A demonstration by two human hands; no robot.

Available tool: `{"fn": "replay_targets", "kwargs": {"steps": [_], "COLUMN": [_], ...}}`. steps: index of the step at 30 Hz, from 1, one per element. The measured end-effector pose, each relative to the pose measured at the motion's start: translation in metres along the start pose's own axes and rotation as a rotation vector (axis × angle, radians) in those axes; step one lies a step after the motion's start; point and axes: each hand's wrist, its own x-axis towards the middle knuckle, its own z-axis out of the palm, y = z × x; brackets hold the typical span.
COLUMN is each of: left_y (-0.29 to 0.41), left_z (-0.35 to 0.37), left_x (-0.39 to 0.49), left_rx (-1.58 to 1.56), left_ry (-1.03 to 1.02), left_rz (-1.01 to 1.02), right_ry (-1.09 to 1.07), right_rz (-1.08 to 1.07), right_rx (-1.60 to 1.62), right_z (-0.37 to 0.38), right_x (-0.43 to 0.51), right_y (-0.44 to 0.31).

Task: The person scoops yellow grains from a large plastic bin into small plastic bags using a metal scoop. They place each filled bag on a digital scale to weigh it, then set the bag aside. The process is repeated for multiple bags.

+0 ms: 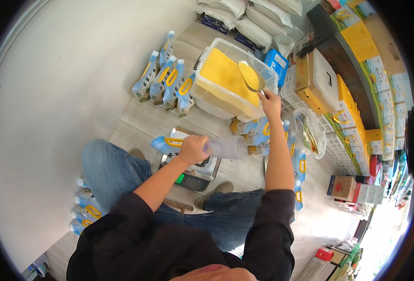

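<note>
My left hand point(193, 150) is closed around the narrow end of a clear plastic bottle-shaped funnel point(228, 146), at the neck of a blue-and-white spouted pouch point(162, 144) with a yellow handle. The funnel's wide end points right. Below the pouch is the metal tray point(213, 170) of a scale point(196, 183) with a lit green display. My right hand point(272, 105) grips the handle of a metal scoop point(261, 81) heaped with yellow grain point(250, 75), which looks like millet. The scoop is over a translucent plastic bin point(212, 108) holding more of this grain.
Several capped pouches point(172, 86) stand left of the bin, others point(300, 168) to the right near my arm. White sacks point(256, 30) are stacked behind. Yellow cartons point(351, 130) and white crates point(340, 151) line the right side. A white wall point(59, 87) rises on the left.
</note>
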Motion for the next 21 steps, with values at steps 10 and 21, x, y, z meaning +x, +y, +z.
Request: {"fn": "replay_targets", "kwargs": {"steps": [10,21], "left_y": [-0.001,-0.008], "left_z": [-0.036,-0.043], "left_x": [-0.011,-0.018], "left_rx": [-0.005,0.027], "left_ry": [0.018,0.08], "left_rz": [-0.033,-0.053], "right_ry": [0.083,-0.451], "right_rz": [-0.025,-0.001], "right_rx": [0.276,0.049], "right_z": [-0.045,-0.219], "right_x": [-0.081,-0.221], "right_y": [-0.043,-0.12]}}
